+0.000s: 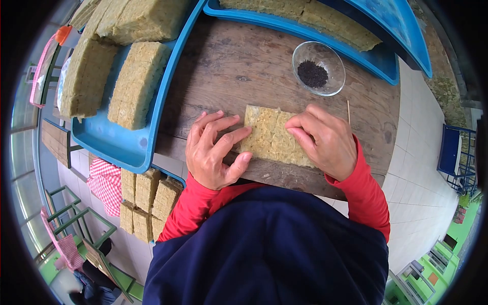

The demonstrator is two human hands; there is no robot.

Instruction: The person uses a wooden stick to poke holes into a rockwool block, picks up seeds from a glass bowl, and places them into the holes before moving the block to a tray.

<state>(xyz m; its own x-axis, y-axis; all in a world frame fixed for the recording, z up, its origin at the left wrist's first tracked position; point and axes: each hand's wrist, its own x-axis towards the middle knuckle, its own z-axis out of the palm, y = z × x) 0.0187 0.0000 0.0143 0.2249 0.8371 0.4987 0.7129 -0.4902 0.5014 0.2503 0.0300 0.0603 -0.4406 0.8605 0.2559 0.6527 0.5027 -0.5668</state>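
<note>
A yellowish rockwool slab (pixel 272 136), scored into blocks, lies flat on the wooden table in front of me. My left hand (pixel 216 150) is beside its left end, fingers spread, the fingertips at the slab's edge. Over the slab's right part, my right hand (pixel 325 142) has thumb and forefinger pinched together close to the surface. Whatever is between those fingertips is too small to make out. Beyond the slab stands a clear glass bowl (pixel 337 76) with small dark grains (pixel 312 74), which look like seeds. A thin wooden stick (pixel 348 112) lies just past my right hand.
On the left, a blue tray (pixel 109 147) holds several large rockwool blocks (pixel 140 84). Another blue tray (pixel 269 21) with rockwool runs along the table's far side. More cut rockwool blocks (pixel 147 190) sit lower left, near a checkered cloth (pixel 107 183).
</note>
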